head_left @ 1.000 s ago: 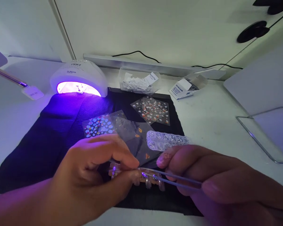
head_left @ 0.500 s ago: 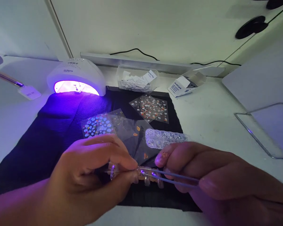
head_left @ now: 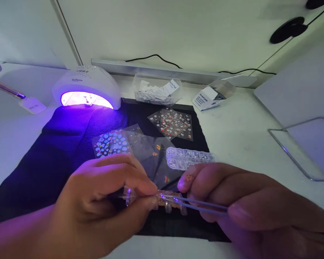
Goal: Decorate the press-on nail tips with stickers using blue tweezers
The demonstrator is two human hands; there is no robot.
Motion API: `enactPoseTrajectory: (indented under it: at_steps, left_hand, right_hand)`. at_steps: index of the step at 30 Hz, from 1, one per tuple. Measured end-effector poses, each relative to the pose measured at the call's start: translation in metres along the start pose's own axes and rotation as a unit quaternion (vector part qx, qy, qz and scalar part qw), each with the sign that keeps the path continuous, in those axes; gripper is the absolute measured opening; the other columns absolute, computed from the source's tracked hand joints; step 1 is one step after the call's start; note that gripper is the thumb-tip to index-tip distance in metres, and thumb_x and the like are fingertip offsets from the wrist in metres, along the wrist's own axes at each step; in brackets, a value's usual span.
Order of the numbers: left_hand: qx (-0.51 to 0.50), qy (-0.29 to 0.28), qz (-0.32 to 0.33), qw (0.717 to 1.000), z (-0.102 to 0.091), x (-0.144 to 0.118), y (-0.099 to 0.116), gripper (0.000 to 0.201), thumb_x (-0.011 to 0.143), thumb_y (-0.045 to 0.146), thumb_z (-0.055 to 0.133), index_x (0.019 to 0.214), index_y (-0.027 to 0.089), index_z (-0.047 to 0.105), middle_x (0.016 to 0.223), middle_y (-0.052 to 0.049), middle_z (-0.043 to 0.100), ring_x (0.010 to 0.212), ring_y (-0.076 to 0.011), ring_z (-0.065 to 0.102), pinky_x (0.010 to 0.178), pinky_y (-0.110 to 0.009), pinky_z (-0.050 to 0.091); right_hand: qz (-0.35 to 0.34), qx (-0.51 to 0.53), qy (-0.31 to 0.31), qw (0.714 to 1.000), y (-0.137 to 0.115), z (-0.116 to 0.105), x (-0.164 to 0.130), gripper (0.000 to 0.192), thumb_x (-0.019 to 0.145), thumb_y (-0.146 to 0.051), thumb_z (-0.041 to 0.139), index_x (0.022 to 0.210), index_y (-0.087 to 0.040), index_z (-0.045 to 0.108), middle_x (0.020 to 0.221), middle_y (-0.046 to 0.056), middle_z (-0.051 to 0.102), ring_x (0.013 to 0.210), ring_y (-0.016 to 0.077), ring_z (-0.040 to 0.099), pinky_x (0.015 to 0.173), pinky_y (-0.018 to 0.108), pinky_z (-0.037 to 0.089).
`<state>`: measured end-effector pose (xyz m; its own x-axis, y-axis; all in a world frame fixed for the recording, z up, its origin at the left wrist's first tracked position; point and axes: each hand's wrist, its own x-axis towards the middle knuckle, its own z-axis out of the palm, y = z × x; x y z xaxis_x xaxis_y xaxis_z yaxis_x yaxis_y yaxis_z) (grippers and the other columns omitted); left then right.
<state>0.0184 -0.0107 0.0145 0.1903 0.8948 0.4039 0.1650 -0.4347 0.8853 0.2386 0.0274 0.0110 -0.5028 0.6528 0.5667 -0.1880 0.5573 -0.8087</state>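
Note:
My left hand (head_left: 102, 201) pinches a strip of clear false nail tips (head_left: 167, 202) between thumb and forefinger, low over the black mat (head_left: 56, 151). Thin metal tweezers (head_left: 202, 205) sit gripped in my right hand (head_left: 245, 208), and their points touch the strip next to my left fingertips. Just beyond both hands lie a clear rhinestone case (head_left: 189, 158) and several nail sticker sheets (head_left: 116, 142). Another sticker sheet (head_left: 172, 124) lies farther back on the mat.
A white nail lamp (head_left: 88, 88) glows purple at the mat's back left. Behind the mat stand a clear tub of pads (head_left: 156, 90) and an open small box (head_left: 213, 95). A wire-edged frame (head_left: 302, 151) lies at the right, and a tool with a label (head_left: 29, 104) at the left.
Both hands keep their grip and have hardly shifted; the view has drifted slightly, so the lamp and mat sit a little further left and up.

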Motion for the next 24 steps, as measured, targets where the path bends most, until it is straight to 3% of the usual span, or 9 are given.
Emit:
enactPoseTrajectory:
  at_steps: [12,19,24]
  left_hand:
    - [0.003,0.002,-0.018,1.000,0.000,-0.003,-0.002,0.013,0.081,0.006,0.068,0.082,0.018,0.069,0.070,0.000,0.069,0.062,-0.0109,0.065,0.053,-0.019,0.053]
    - [0.015,0.012,-0.031,0.999,0.000,-0.004,-0.004,0.010,0.080,0.009,0.071,0.082,0.019,0.070,0.071,0.000,0.070,0.064,-0.0121,0.065,0.054,-0.020,0.052]
    - [0.016,0.017,-0.040,0.999,0.001,-0.004,-0.003,0.012,0.080,0.010,0.071,0.084,0.020,0.070,0.073,0.001,0.070,0.066,-0.0125,0.066,0.054,-0.021,0.053]
  right_hand:
    - [0.001,-0.003,0.014,1.000,0.000,-0.001,-0.001,0.025,0.100,-0.032,0.051,0.106,-0.026,0.075,0.064,0.000,0.068,0.066,0.0173,0.071,0.070,0.038,0.063]
    - [0.010,0.039,0.024,0.999,0.001,0.005,0.011,0.034,0.101,-0.035,0.047,0.096,-0.024,0.079,0.056,0.003,0.068,0.058,0.0174,0.066,0.068,0.037,0.061]
    - [0.030,0.080,0.003,0.996,0.005,-0.001,0.004,0.022,0.096,-0.026,0.056,0.104,-0.025,0.076,0.066,0.004,0.073,0.069,0.0201,0.070,0.077,0.041,0.057]
